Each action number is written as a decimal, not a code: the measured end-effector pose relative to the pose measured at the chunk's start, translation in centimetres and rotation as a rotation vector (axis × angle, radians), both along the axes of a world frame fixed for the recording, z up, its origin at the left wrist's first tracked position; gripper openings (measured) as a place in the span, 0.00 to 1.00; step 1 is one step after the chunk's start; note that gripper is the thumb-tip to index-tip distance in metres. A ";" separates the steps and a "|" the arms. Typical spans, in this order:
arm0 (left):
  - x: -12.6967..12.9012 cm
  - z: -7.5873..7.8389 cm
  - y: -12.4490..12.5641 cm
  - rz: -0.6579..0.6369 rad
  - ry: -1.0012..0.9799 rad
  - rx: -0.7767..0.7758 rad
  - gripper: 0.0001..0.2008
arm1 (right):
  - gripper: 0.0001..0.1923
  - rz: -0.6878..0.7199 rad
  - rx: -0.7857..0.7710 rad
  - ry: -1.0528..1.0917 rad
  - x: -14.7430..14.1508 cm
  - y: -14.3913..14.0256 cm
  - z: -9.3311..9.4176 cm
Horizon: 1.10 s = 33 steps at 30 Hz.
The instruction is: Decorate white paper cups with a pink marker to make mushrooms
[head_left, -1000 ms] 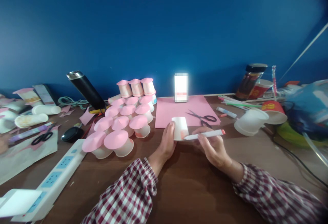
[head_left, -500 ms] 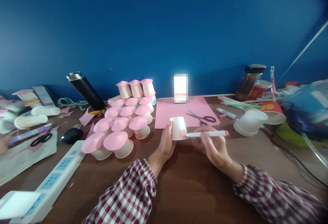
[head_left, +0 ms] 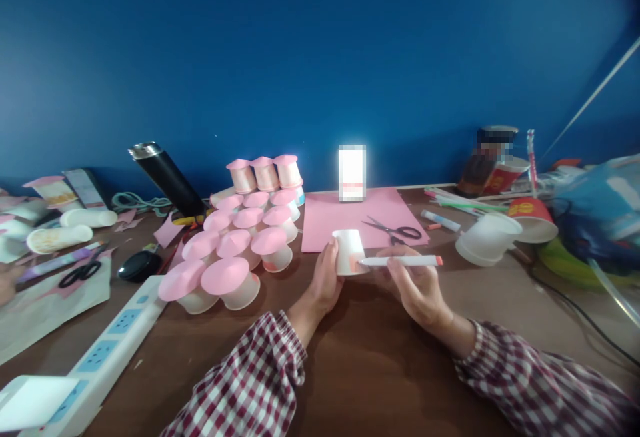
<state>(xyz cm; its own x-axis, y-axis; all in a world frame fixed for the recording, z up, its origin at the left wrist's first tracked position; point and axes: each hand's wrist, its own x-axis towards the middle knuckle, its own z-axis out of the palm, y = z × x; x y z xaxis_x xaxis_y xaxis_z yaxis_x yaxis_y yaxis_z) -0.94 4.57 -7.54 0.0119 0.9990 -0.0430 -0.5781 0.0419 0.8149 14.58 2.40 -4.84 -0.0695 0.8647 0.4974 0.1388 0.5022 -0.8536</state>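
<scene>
Marker (head_left: 417,261) shifted slightly left since half a second ago; its tip now overlaps the orange patch low on the paper cup (head_left: 349,250). Contact between tip and wall: cannot tell. Cup position nearly unchanged. Left hand (head_left: 325,280): grasping the cup by its left side. Right hand (head_left: 419,296): fingers closed around the marker, which lies roughly level, orange end to the right. I hold the cup just in front of the pink paper (head_left: 323,214); whether it touches the table (head_left: 370,364), cannot tell. Scissors (head_left: 406,232) lie spread on the paper's right part. Pink-topped cups (head_left: 226,276) stand grouped left of my left hand.
</scene>
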 end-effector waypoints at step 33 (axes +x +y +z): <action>0.0 1.1 -0.1 -0.069 -0.200 -0.075 0.18 | 0.09 0.071 -0.087 0.115 0.0 0.5 -0.7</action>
<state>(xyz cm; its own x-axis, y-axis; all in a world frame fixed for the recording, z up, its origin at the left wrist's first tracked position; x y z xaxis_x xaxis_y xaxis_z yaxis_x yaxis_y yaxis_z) -0.90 4.43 -6.46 0.0957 0.9897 -0.1067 -0.7215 0.1428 0.6775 14.62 2.88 -5.51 -0.0784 0.9000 0.4288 0.0044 0.4304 -0.9026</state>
